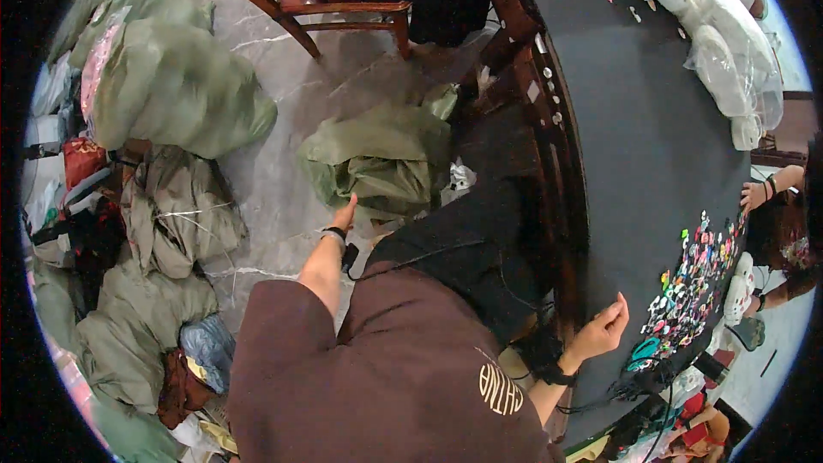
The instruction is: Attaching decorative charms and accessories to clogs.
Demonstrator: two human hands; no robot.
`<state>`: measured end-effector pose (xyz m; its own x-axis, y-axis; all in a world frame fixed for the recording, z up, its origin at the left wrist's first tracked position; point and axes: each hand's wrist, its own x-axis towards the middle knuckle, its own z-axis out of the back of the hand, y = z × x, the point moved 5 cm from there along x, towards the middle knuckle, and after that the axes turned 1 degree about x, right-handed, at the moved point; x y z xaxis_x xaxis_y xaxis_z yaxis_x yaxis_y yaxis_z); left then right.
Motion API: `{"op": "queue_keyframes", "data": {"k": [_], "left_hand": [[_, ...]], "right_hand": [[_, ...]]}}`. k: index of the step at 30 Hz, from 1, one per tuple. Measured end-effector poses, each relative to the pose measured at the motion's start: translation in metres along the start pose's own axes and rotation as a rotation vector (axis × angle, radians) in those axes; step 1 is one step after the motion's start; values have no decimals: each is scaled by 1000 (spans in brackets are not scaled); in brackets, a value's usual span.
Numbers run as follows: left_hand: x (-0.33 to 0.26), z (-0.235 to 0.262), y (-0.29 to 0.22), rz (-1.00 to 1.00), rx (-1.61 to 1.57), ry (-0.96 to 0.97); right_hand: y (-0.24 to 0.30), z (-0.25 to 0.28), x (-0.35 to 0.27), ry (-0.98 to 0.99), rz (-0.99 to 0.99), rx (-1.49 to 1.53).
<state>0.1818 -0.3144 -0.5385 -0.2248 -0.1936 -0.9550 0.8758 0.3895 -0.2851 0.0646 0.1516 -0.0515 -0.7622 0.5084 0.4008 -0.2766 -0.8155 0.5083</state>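
Observation:
My left hand (345,215) is at the near edge of a green sack (373,159) on the floor, a finger stretched out towards it. Whether it touches the sack is unclear. Nothing shows in that hand. My right hand (603,331) is over the near side of the dark table (634,197), its fingers loosely bent and slightly apart, with nothing visible in them. To its right, many small colourful charm-like pieces (699,274) lie spread on the table. A teal coiled item (645,351) sits by the nearest of them.
Large green sacks (163,77) and mixed bundles line the left side. A wooden chair (343,9) stands ahead. Clear plastic bags with white contents (716,34) lie at the table's far right. Another person's hand (754,195) rests at the table's right edge. A black cable (420,257) crosses my lap.

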Motion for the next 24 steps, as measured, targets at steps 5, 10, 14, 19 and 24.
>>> {"op": "queue_keyframes", "data": {"k": [5,10,14,19,24], "left_hand": [[-38,-110,-121,-648,318,71],[-15,-100,-181,-823,475,-63],[-165,-176,-251,-1108,343,-243],[-265,-200,-238,-1105,321,92],[-337,-196,-190,-1054,471,146]], "right_hand": [[-16,10,0,-122,205,-160],[1,-9,4,-55,209,-53],[-2,1,-3,-11,-42,111],[58,-40,-34,335,67,524],[68,-146,-79,1158,-332,775]]}}
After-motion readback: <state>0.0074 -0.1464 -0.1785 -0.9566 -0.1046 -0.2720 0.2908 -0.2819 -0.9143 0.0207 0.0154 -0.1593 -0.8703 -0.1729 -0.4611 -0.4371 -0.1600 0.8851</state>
